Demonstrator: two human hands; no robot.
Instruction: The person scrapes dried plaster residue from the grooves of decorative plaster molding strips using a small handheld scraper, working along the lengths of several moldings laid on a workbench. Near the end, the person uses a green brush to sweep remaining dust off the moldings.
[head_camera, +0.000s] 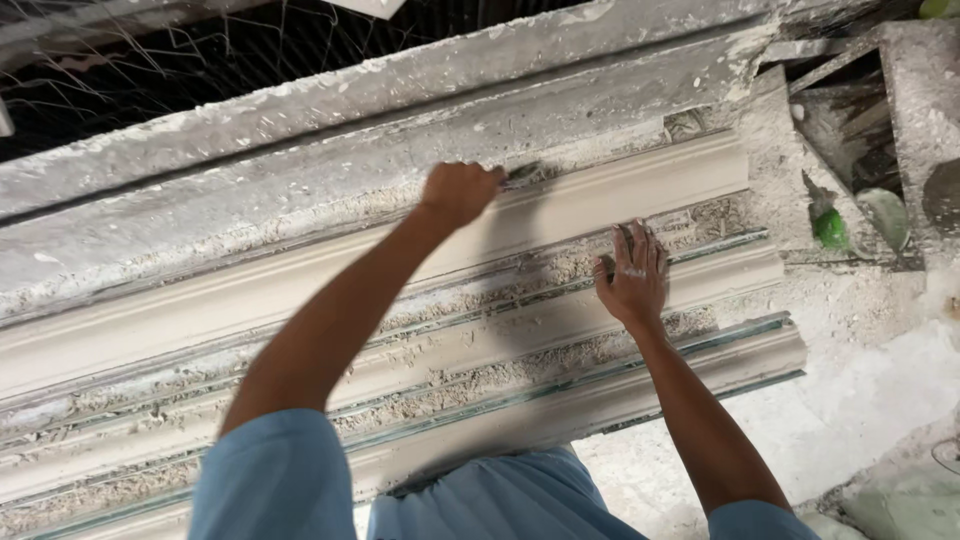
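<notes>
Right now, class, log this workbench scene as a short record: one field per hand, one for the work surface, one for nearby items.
left hand: left hand closed around a small tool, held against the upper moulding
right hand: right hand flat, fingers spread, pressing a lower moulding
work surface: long pale plaster mouldings lying side by side, crumbly debris between them
nearby: green bottle at the right

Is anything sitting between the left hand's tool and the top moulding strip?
Nothing visible does. The left hand holds a small tool right at the upper edge of the top moulding strip; the right hand rests flat lower down, apart from it.
</notes>
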